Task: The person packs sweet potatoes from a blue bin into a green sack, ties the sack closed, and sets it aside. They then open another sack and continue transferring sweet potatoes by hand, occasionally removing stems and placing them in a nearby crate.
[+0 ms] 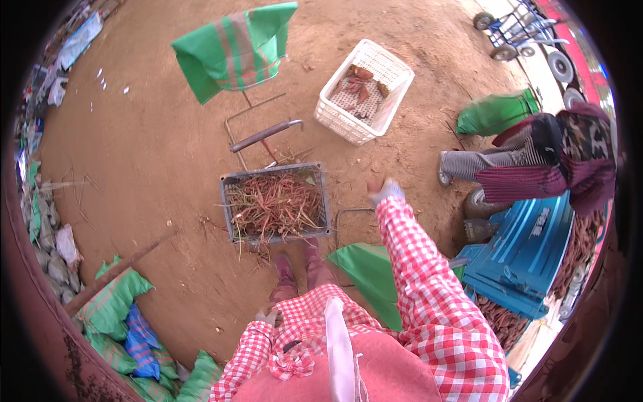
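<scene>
My right arm, in a red-and-white checked sleeve, reaches forward over bare ground. My right hand [384,191], pale grey at the wrist, is small in view, its fingers looking apart and nothing visible in them. It is right of a dark plastic crate [326,201] heaped with thin reddish-brown roots and dry stalks [274,204]. Further ahead sits a white slatted crate [329,119] with a few brown root tubers [362,84] at its bottom. Against my checked apron rests my left hand [270,315], fingers loosely spread, holding nothing that I can see.
A green sack [238,50] hangs on a metal frame ahead; another green sack [368,278] is by my right leg. At right, a person [529,157] bends near a blue tub [519,251]. Filled sacks [120,301] and a brown pole [124,268] are at left.
</scene>
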A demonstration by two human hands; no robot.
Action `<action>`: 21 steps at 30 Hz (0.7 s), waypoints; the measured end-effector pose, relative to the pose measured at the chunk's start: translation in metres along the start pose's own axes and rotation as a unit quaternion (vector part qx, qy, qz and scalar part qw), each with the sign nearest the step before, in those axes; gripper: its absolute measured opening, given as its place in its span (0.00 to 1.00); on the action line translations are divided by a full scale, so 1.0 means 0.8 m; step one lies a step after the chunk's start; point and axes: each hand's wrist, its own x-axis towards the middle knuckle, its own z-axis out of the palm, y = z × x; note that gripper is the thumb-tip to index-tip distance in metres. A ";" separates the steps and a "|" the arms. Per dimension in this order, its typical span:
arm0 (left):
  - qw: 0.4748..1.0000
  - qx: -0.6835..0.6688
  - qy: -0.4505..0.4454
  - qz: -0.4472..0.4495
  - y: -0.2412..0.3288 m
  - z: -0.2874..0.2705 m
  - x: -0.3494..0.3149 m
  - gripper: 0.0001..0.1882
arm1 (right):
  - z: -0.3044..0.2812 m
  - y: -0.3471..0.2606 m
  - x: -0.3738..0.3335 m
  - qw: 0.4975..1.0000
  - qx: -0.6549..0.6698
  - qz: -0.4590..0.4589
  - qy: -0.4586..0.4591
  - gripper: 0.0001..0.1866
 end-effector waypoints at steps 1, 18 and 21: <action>1.000 0.018 0.013 0.009 0.007 -0.010 0.000 0.22 | -0.031 -0.001 0.006 0.994 0.066 -0.040 0.072 0.37; 0.962 0.257 -0.060 0.072 0.149 -0.092 0.035 0.21 | 0.087 0.120 -0.553 0.939 0.294 -0.047 -0.171 0.24; 0.944 0.324 -0.055 0.031 0.158 -0.088 0.044 0.19 | 0.107 0.166 -0.610 0.937 0.337 0.044 -0.077 0.25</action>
